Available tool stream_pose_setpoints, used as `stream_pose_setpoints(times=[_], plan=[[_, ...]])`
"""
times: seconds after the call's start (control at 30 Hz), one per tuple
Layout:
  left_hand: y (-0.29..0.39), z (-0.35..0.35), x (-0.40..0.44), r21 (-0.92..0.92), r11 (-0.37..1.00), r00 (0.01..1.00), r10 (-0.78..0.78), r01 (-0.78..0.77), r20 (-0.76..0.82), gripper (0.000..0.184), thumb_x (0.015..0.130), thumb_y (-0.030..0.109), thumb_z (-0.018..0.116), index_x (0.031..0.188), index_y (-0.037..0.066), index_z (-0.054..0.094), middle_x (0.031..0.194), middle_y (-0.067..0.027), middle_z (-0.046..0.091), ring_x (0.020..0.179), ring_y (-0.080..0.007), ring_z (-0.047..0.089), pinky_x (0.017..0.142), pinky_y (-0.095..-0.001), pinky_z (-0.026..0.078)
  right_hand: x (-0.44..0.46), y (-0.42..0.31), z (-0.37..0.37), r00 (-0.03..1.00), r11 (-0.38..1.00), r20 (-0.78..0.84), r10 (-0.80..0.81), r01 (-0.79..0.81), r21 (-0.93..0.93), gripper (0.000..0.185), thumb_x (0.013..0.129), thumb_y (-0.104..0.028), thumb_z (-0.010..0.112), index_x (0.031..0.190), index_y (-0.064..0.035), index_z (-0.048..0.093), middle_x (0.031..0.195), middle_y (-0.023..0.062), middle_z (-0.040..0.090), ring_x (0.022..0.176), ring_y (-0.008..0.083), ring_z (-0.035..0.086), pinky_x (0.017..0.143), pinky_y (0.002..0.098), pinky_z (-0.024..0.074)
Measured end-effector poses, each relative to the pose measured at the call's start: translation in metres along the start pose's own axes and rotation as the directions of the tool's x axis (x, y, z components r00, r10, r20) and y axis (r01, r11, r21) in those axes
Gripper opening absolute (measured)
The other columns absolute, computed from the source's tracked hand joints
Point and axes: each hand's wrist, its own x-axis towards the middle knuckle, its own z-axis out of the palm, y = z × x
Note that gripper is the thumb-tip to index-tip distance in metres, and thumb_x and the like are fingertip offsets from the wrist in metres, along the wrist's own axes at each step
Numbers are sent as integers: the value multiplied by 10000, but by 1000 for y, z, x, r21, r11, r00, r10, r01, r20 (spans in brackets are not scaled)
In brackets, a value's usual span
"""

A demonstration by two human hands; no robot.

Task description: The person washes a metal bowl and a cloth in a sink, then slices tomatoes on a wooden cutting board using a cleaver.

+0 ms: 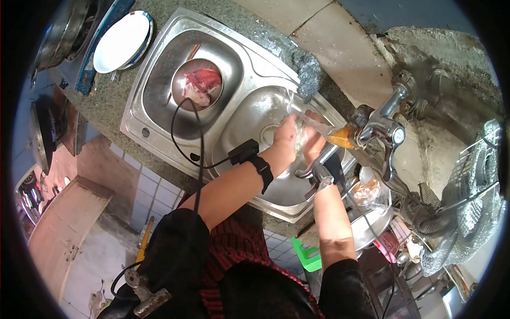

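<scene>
Both my hands are close together over the right basin (239,143) of a steel double sink, in water running from the faucet (387,125). My left hand (287,134), with a black band on its wrist, is nearest the basin's middle. Just right of it, under the spout's orange-brown end piece (342,136), is my right hand (313,135). Splashing water blurs the fingers of both, so I cannot tell whether anything is between them. In the left basin (159,69), a steel bowl (175,85) holds raw red and pale meat (202,82).
A white bowl (122,42) sits on the counter left of the sink. Grey scouring mesh (308,74) lies on the sink's back edge. A wire rack (467,181) with mesh hangs at right. A black cable (201,154) hangs across the view. The faucet handle (319,178) overhangs my right forearm.
</scene>
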Motion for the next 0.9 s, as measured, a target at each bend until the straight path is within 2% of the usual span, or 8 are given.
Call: stream_pose_setpoints(times=[0.07, 0.2, 0.3, 0.4, 0.5, 0.67, 0.8, 0.9], plan=[[4, 0, 7, -34, 999, 1000, 23, -22, 19, 360, 906, 378, 537, 981, 26, 514, 847, -102, 534, 722, -225, 549, 668, -391, 499, -6, -15, 3, 930, 754, 14, -368, 307, -580, 231, 932, -167, 459, 910, 9, 608, 885, 176, 616, 830, 333, 601, 740, 373, 473], [35, 1, -16, 226, 937, 954, -226, 268, -196, 391, 836, 417, 603, 980, 56, 567, 909, -91, 565, 759, -209, 566, 724, -392, 477, -48, -56, 20, 1000, 971, 16, 26, -21, -239, 317, 938, -273, 457, 896, 6, 600, 787, 182, 600, 754, 312, 599, 686, 364, 469], [25, -2, -21, 351, 936, 978, 40, 35, -203, 368, 902, 399, 537, 1038, 57, 534, 867, -92, 592, 759, -207, 590, 732, -369, 502, -24, 4, 27, 983, 957, 11, 182, -180, 228, 262, 938, -246, 462, 907, -19, 590, 801, 119, 610, 739, 260, 605, 644, 362, 467], [13, 5, -43, 482, 864, 989, 132, -147, 67, 341, 913, 371, 520, 1067, 68, 536, 951, -101, 603, 812, -209, 599, 756, -364, 501, -4, 32, 6, 990, 980, 75, 118, -128, 150, 218, 927, -241, 516, 991, -46, 591, 896, 84, 608, 838, 217, 610, 675, 332, 497], [54, 39, -88, 140, 979, 952, -181, 150, 246, 373, 904, 400, 503, 1052, 60, 535, 1013, -107, 580, 887, -237, 583, 797, -412, 484, -1, 35, -6, 739, 183, 582, 338, -658, 730, 390, 942, -302, 527, 1256, -75, 483, 1047, 80, 594, 965, 215, 606, 775, 375, 559], [83, 17, -53, 73, 972, 926, -236, 225, 295, 443, 911, 423, 458, 1094, 24, 527, 1037, -134, 605, 983, -301, 588, 891, -456, 467, -20, -9, -29, 759, 500, 591, 272, -636, 587, 544, 911, -345, 571, 1307, -7, 411, 1228, 133, 533, 1008, 276, 613, 741, 461, 586], [63, -9, -16, -34, 992, 987, -121, 118, -103, 407, 969, 395, 374, 1089, 38, 526, 1015, -126, 596, 998, -272, 586, 928, -429, 456, -6, -11, -41, 918, 610, 307, 249, -395, 687, 523, 858, -94, 603, 1339, -52, 401, 1208, 155, 541, 990, 256, 616, 759, 396, 572], [47, -11, -14, -91, 985, 989, -141, 145, 50, 421, 987, 387, 340, 1088, 22, 524, 1025, -128, 580, 980, -259, 574, 900, -386, 462, -12, -48, -21, 979, 965, 184, -85, 34, 261, 504, 772, -46, 621, 1256, -41, 484, 1070, 99, 597, 895, 207, 599, 776, 310, 501]])
